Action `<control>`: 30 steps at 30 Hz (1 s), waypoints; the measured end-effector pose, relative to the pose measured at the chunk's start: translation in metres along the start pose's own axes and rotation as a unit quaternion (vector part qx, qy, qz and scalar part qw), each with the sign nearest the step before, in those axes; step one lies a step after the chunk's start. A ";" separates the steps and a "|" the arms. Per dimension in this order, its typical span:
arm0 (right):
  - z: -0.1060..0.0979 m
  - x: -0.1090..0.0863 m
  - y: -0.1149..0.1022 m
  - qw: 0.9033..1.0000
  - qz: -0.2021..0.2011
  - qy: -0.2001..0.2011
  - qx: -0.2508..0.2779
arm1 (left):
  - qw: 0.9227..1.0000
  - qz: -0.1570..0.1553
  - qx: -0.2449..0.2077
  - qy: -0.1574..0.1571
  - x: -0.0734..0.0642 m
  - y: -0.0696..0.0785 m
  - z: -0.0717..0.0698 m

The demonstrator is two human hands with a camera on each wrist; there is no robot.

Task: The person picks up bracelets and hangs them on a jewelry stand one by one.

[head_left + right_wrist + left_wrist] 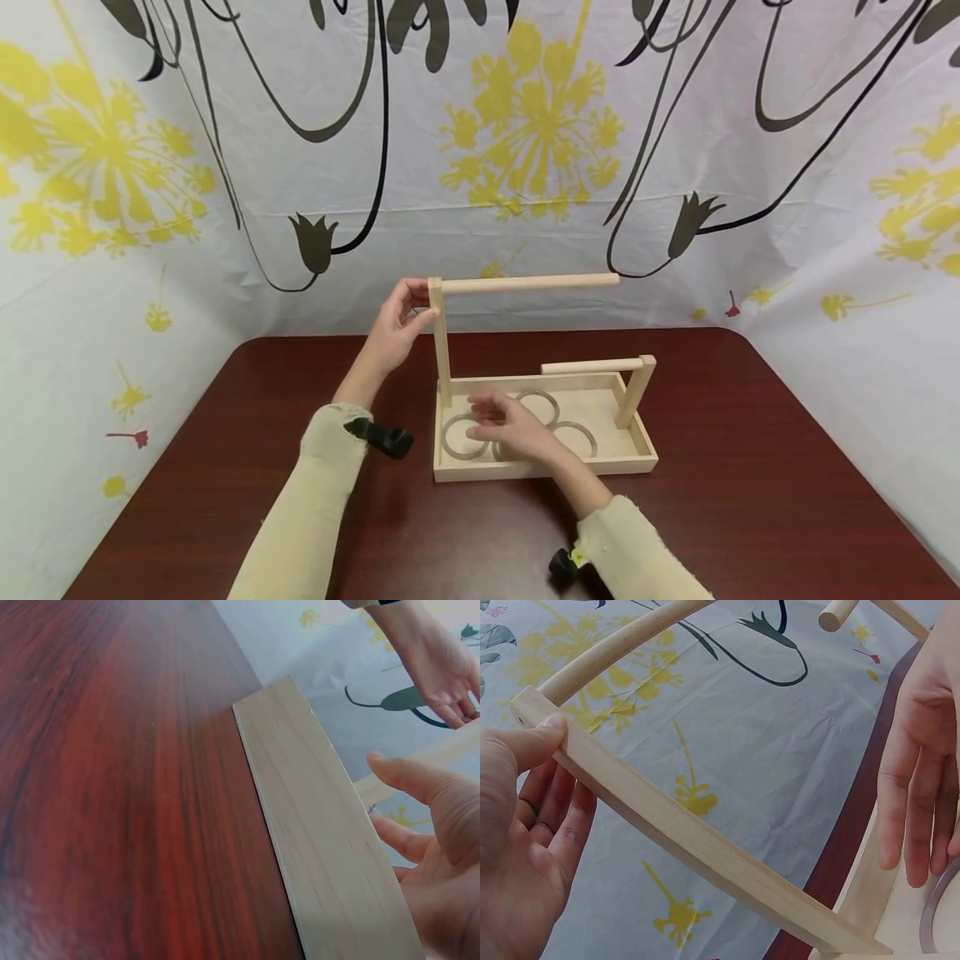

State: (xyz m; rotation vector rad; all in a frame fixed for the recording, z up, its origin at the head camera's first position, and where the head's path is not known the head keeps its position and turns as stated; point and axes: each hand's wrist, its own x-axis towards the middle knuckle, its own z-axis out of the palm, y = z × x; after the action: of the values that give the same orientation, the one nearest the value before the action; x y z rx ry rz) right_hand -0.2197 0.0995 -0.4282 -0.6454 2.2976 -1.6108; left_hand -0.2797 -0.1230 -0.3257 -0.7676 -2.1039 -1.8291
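My left hand (396,327) pinches the top of the tall wooden post (442,358), thumb on the near face and fingers behind. From this post a wooden rod (528,284) reaches rightward, its far end free. The post rises from the left end of a shallow wooden tray (487,473). Over the tray hovers my right hand (517,427), fingers loosely bent, with nothing seen between them. Below and around it lie several greyish rings, among them a left ring (444,437) and a right ring (595,442); the hand partly covers some of them.
At the tray's right end stands a shorter post (636,392) with a rod (591,366) pointing left. Tray and posts stand on a dark red-brown table (750,500). A patterned cloth (420,183) hangs behind the table and along both sides.
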 end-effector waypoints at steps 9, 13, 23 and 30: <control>0.008 0.003 -0.001 1.000 -0.008 -0.006 -0.024 | 1.000 -0.003 0.001 0.000 0.000 -0.001 0.001; 0.011 0.006 -0.001 0.999 -0.007 0.004 -0.048 | 1.000 -0.011 -0.003 -0.001 0.000 -0.001 0.001; 0.019 0.009 -0.008 0.980 0.000 0.025 -0.195 | 1.000 0.002 -0.005 0.004 0.000 -0.003 0.000; 0.025 0.010 -0.009 0.973 -0.001 0.026 -0.231 | 1.000 0.006 -0.004 0.002 0.000 -0.002 0.001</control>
State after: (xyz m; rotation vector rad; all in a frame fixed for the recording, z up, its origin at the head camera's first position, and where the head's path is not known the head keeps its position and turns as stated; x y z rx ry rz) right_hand -0.2150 0.0718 -0.4276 -0.7081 2.7350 -1.1002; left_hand -0.2804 -0.1223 -0.3280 -0.7770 -2.0855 -1.8332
